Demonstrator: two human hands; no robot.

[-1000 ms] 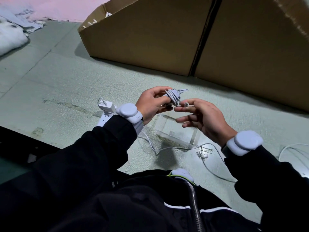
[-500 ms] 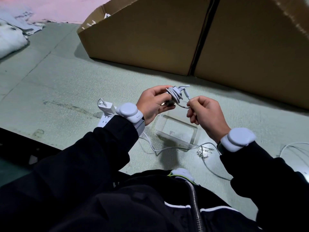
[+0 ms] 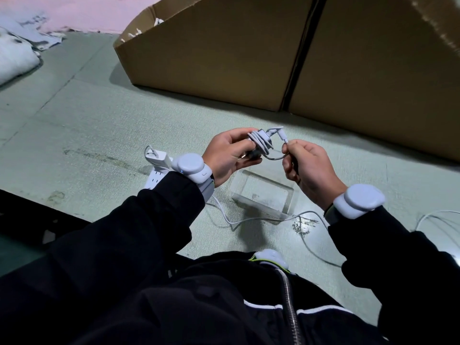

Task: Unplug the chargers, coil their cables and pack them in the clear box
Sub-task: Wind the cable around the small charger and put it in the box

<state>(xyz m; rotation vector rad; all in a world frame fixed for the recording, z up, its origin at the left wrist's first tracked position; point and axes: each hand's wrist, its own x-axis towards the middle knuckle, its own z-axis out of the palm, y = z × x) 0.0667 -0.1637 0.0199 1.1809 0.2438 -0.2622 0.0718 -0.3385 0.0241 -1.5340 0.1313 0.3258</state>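
One charger [image 3: 258, 143] is off the power strip and nearly bundled: its cable is wound round the body in several turns, only a short tail with the connector [image 3: 282, 136] left loose. Left hand [image 3: 229, 155] grips the wound charger, thumb on top and fingers [image 3: 249, 161] curled under it. Right hand [image 3: 308, 168] pinches the loose tail just below the connector, fingers curled tight round the cable; a short loop sags between the two hands. Charger sits in the air directly above the clear box [image 3: 263, 195], which lies on the floor and looks empty, though through clear walls that's hard to be sure of. So nothing packed yet, by my read. A second white charger [image 3: 158, 155] is plugged in at the power strip [image 3: 155, 179] beside the left wrist, cable not coiled. More white cable [image 3: 251, 219] trails over the floor by the box. Left to do, judging from this: tuck the tail, drop the bundle in the box, then unplug, coil and pack the other one
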